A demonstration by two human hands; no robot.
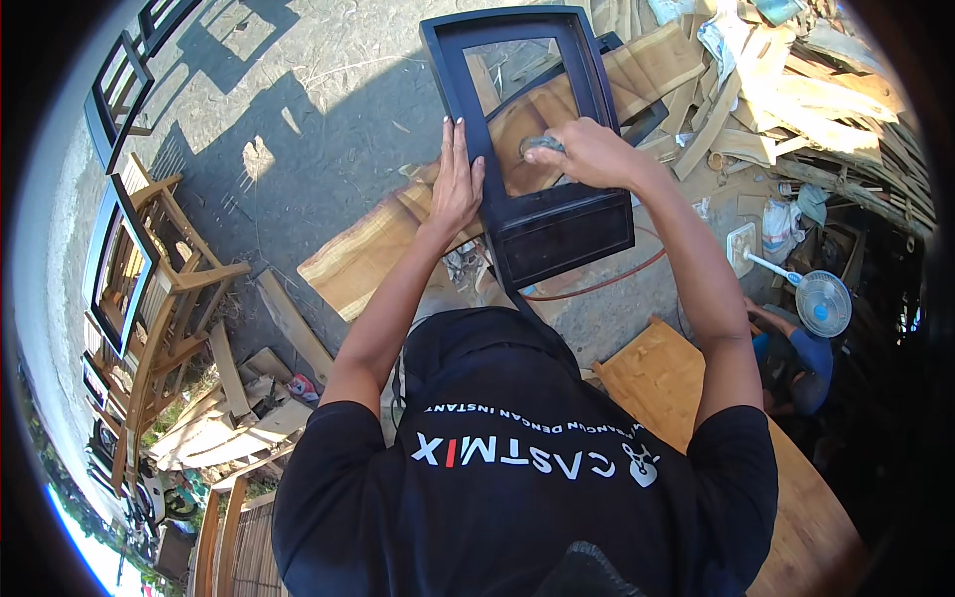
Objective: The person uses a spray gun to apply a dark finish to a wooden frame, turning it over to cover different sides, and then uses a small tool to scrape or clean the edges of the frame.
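A dark-painted wooden frame (565, 237), with a large opening above and a solid panel below, lies slanted in front of me. My left hand (458, 184) is flat along its left side rail, fingers stretched out. My right hand (595, 154) is closed around a small grey wad (542, 146), perhaps a rag or pad. That hand reaches over the right rail and is above the opening; whether the wad touches the frame I cannot tell. A raw, live-edged wooden board (363, 251) passes beneath the frame and shows through the opening.
Wood offcuts (756, 99) are heaped at the far right. A blue-and-white fan (823, 303) stands at right, near another person in a blue shirt (811, 368). A tan wooden tabletop (657, 373) lies by my right arm. Wooden furniture (164, 328) and dark frames (117, 85) line the left.
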